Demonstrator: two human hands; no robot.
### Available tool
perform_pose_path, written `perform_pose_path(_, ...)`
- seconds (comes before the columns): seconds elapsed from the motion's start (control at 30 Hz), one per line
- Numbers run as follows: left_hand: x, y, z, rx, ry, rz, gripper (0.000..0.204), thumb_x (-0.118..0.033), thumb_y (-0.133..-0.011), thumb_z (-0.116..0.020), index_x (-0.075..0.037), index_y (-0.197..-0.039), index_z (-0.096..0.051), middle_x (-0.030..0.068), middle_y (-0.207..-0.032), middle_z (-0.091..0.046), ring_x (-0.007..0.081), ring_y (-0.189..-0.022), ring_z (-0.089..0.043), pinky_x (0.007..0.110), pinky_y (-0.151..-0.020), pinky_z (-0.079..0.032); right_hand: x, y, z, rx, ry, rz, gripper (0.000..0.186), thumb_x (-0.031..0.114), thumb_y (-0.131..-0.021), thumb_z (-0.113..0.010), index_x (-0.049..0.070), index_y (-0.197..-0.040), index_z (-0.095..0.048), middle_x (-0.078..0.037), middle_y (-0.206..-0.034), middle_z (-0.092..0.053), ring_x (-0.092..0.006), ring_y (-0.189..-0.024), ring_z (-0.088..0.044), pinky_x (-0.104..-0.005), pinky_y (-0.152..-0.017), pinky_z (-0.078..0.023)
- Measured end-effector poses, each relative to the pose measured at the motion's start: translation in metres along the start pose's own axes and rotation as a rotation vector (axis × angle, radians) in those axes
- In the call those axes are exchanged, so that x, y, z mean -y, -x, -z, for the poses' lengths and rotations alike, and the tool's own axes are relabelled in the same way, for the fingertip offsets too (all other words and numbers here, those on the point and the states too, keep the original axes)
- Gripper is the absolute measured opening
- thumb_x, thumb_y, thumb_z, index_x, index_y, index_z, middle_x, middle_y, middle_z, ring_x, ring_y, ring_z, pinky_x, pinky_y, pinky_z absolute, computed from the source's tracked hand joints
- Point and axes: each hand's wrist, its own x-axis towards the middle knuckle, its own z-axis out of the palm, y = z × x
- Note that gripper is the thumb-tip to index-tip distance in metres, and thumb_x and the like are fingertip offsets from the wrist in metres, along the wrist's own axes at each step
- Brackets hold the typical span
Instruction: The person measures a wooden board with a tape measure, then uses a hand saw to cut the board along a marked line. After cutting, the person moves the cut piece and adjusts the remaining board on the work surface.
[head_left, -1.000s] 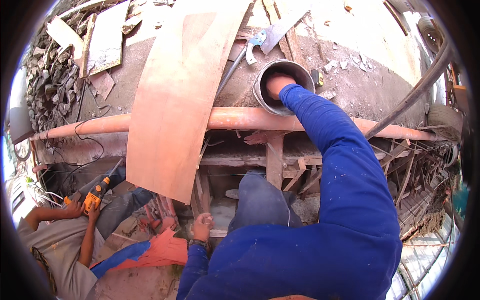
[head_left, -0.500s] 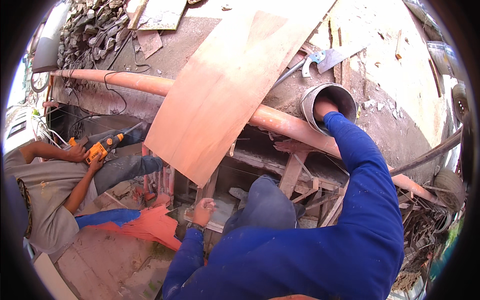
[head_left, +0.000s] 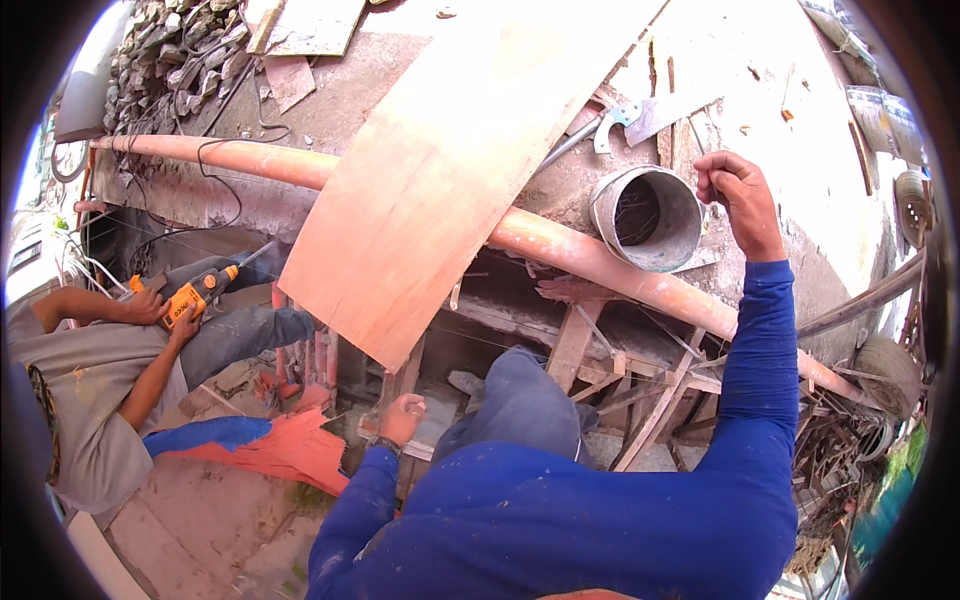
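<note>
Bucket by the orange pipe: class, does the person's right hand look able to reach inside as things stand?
Probably yes: the right hand hovers close beside the bucket, whose mouth is open, with nothing across it.

Wears a deep blue shirt (head_left: 560, 520) with long sleeves (head_left: 755, 360), finely creased along the right forearm and reaching to the wrists. Shows a few small pale specks scattered over the cloth. Has on grey-blue trousers (head_left: 515, 400), much duller than the shirt. Bears a dark band (head_left: 388, 446) around the left wrist, too small to make out in detail. Leaves left hand (head_left: 402, 420) and right hand (head_left: 745, 200) bare.
</note>
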Motion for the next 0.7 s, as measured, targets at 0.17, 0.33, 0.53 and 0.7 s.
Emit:
perform_pose_path(0.17, -0.023, -0.001, 0.003, -0.015, 0.056, -0.007, 0.025, -0.014, -0.101, -0.069, 0.004, -0.119, -0.068, 0.0104, -0.106, -0.075, 0.02, -0.09, -0.075, 0.034, -0.082, -0.059, -0.031, -0.107, -0.135, -0.361, -0.482, 0.056, 0.027, 0.006, -0.102, -0.059, -0.003, -0.125, -0.069, -0.009, -0.102, -0.073, -0.0127, -0.084, -0.069, -0.0269, -0.076, -0.057)
perform_pose_path(0.33, -0.077, 0.035, 0.005, -0.082, 0.124, 0.001, 0.027, -0.012, -0.1, -0.069, 0.004, -0.122, -0.066, 0.0121, -0.107, -0.074, 0.0192, -0.09, -0.074, 0.031, -0.081, -0.058, -0.139, -0.207, -0.191, -0.977, -0.041, -0.086, 0.039, 0.014, -0.092, -0.065, -0.001, -0.127, -0.072, -0.017, -0.11, -0.078, -0.0259, -0.094, -0.075, -0.0368, -0.084, -0.059)
perform_pose_path(0.53, 0.024, 0.068, 0.015, -0.153, 0.279, 0.146, 0.028, -0.007, -0.099, -0.067, 0.002, -0.126, -0.064, 0.0109, -0.112, -0.074, 0.0191, -0.087, -0.074, 0.029, -0.076, -0.057, -0.148, -0.191, -0.204, -0.936, 0.381, -0.438, 0.054, 0.033, -0.089, -0.068, 0.01, -0.138, -0.066, -0.015, -0.142, -0.065, -0.0411, -0.134, -0.057, -0.0504, -0.112, -0.046)
perform_pose_path(0.7, 0.051, 0.092, 0.012, -0.167, 0.296, 0.313, 0.032, -0.002, -0.097, -0.064, 0.0, -0.13, -0.063, 0.0094, -0.112, -0.073, 0.0198, -0.087, -0.075, 0.03, -0.074, -0.057, -0.165, -0.209, -0.191, -0.88, 0.448, -0.539, 0.058, 0.032, -0.088, -0.066, 0.009, -0.141, -0.061, -0.02, -0.144, -0.061, -0.0426, -0.137, -0.054, -0.0551, -0.114, -0.044)
